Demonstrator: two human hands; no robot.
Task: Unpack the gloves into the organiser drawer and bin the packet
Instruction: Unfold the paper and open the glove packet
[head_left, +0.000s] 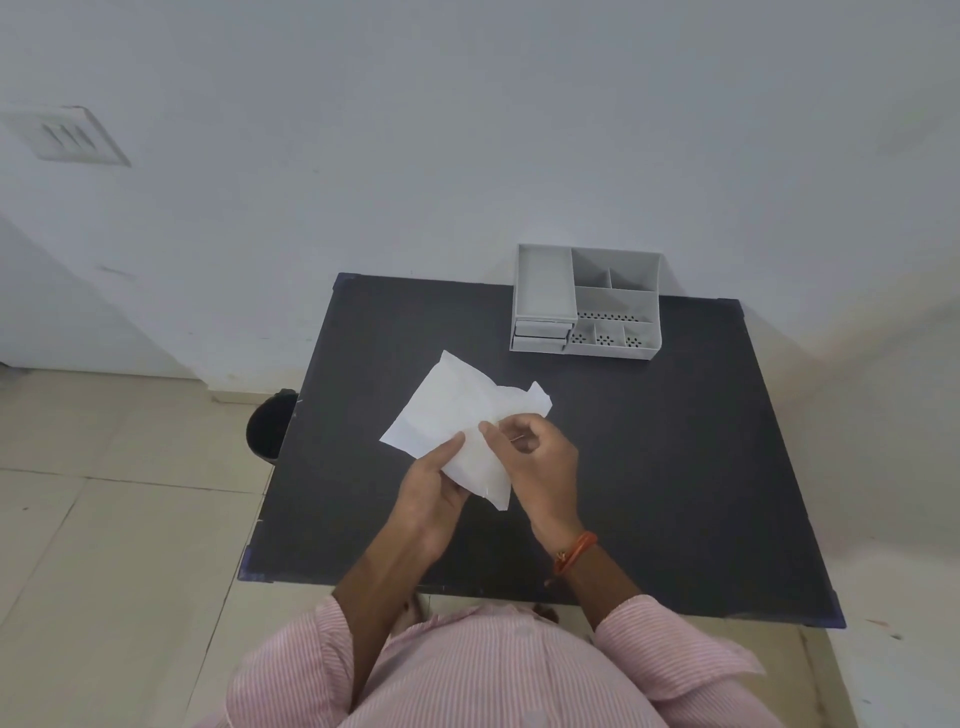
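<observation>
A white, flat glove packet (451, 410) is held above the middle of the dark table (675, 441), its far edge spread and creased. My left hand (434, 486) grips its near lower part with the thumb laid across it. My right hand (535, 457) pinches the packet's right side between thumb and fingers. The gloves themselves cannot be told apart from the wrapping. A grey plastic organiser (587, 301) stands at the table's far edge; its top drawer (545, 286) on the left is pulled out and looks empty.
A black bin (270, 423) stands on the tiled floor just left of the table, partly hidden by the table edge. The table backs against a pale wall. Two shut drawers sit under the organiser's top drawer.
</observation>
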